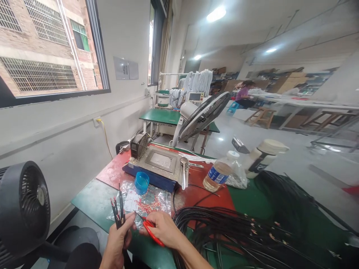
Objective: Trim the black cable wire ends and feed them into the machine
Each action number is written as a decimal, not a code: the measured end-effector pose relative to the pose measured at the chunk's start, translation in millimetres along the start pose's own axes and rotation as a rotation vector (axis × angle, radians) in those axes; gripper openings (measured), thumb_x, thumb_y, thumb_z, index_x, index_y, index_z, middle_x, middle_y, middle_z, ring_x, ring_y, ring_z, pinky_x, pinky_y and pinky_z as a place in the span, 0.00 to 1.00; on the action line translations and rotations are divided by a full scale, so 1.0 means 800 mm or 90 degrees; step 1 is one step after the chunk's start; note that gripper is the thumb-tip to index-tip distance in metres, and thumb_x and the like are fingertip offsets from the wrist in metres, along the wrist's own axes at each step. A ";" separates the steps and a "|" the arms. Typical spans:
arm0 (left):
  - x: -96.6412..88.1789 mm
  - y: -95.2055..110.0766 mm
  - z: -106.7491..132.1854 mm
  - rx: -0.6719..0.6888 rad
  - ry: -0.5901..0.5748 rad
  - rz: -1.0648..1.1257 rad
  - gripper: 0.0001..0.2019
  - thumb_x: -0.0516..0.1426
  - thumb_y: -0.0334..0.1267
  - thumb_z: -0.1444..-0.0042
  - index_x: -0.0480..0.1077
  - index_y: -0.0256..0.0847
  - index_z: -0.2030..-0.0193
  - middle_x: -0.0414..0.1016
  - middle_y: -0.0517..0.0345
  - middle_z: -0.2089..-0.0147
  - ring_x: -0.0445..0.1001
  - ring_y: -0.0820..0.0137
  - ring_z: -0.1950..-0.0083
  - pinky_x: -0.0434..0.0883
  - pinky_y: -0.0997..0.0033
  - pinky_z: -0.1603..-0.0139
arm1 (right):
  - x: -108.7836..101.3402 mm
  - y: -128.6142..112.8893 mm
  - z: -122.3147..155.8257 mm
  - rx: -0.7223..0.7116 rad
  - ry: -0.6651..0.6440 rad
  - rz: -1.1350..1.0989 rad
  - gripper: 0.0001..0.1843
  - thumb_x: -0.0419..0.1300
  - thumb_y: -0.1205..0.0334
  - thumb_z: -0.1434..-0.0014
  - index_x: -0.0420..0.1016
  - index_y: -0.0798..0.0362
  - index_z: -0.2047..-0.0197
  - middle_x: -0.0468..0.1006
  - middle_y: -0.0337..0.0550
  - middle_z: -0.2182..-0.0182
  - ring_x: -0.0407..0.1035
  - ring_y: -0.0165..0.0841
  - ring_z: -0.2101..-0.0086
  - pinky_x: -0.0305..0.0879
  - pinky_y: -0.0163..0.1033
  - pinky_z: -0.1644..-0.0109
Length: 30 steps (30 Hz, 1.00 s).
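My left hand [119, 236] is closed around a small bundle of black cables [121, 207]. Their ends point upward and show short, thin wires, some reddish. Red-handled pliers [153, 234] sit in my right hand [166, 227], their dark pointed tip close to my left fingertips. Whether the jaws are closed cannot be made out. Just beyond my hands, a clear plastic bag [165, 198] lies flat with many tiny red and pale bits [148, 206] scattered over it. A round blue container [141, 183] stands on the bag.
Behind the bag stands a blue-sided heating unit [154, 177] with a silvery top and a small black fan [139, 145]. A bottle [217, 175] and a white jug [262, 157] stand rightward. Black cables [218, 224] cover the right side. A black fan [25, 211] is at left.
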<state>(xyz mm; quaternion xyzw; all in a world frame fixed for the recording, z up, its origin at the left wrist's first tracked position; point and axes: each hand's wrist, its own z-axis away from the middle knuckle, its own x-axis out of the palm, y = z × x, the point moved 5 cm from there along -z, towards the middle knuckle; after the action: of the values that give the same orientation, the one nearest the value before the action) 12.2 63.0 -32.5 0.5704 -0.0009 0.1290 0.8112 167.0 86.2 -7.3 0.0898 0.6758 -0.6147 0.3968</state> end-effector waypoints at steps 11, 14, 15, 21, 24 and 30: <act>0.003 -0.003 0.002 -0.026 -0.009 0.021 0.23 0.65 0.53 0.59 0.74 0.33 0.65 0.54 0.69 0.86 0.49 0.80 0.84 0.43 0.79 0.83 | 0.006 0.009 -0.008 0.014 0.056 -0.118 0.25 0.61 0.54 0.52 0.52 0.55 0.87 0.48 0.31 0.87 0.46 0.22 0.82 0.40 0.32 0.77; 0.010 -0.003 0.009 -0.035 -0.032 0.067 0.28 0.67 0.53 0.63 0.75 0.32 0.60 0.56 0.67 0.86 0.51 0.79 0.83 0.45 0.79 0.83 | 0.008 0.012 -0.008 0.037 0.043 -0.318 0.25 0.59 0.44 0.50 0.61 0.55 0.83 0.54 0.31 0.87 0.50 0.22 0.83 0.43 0.30 0.80; 0.012 -0.003 0.012 -0.032 -0.038 0.078 0.29 0.68 0.52 0.65 0.75 0.31 0.60 0.57 0.66 0.85 0.52 0.79 0.83 0.46 0.79 0.83 | 0.010 0.013 -0.007 0.049 0.029 -0.389 0.25 0.58 0.41 0.50 0.64 0.56 0.81 0.56 0.31 0.88 0.51 0.22 0.85 0.44 0.30 0.81; 0.026 -0.003 0.025 -0.016 -0.064 0.070 0.25 0.69 0.51 0.67 0.76 0.31 0.65 0.61 0.63 0.86 0.54 0.79 0.83 0.47 0.79 0.84 | 0.016 0.011 -0.007 0.061 -0.002 -0.581 0.27 0.59 0.38 0.52 0.67 0.58 0.78 0.60 0.30 0.91 0.53 0.22 0.90 0.47 0.28 0.86; 0.027 -0.002 0.026 -0.005 -0.072 0.048 0.24 0.68 0.52 0.66 0.75 0.32 0.68 0.60 0.63 0.86 0.53 0.79 0.84 0.46 0.79 0.84 | 0.015 0.007 -0.006 0.052 -0.015 -0.583 0.26 0.62 0.40 0.53 0.67 0.58 0.80 0.60 0.30 0.91 0.53 0.21 0.90 0.47 0.28 0.86; 0.026 -0.007 0.025 0.002 -0.107 0.027 0.19 0.66 0.51 0.60 0.72 0.34 0.76 0.57 0.64 0.86 0.50 0.79 0.84 0.45 0.78 0.84 | 0.012 0.000 -0.001 0.059 -0.066 -0.600 0.23 0.67 0.46 0.58 0.68 0.59 0.79 0.62 0.31 0.90 0.54 0.20 0.89 0.47 0.27 0.85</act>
<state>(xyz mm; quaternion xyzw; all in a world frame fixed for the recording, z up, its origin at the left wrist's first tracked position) 36.5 47.2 -27.7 0.5801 -0.0805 0.0979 0.8046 160.5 83.3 -13.6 -0.2395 0.5940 -0.7609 0.1035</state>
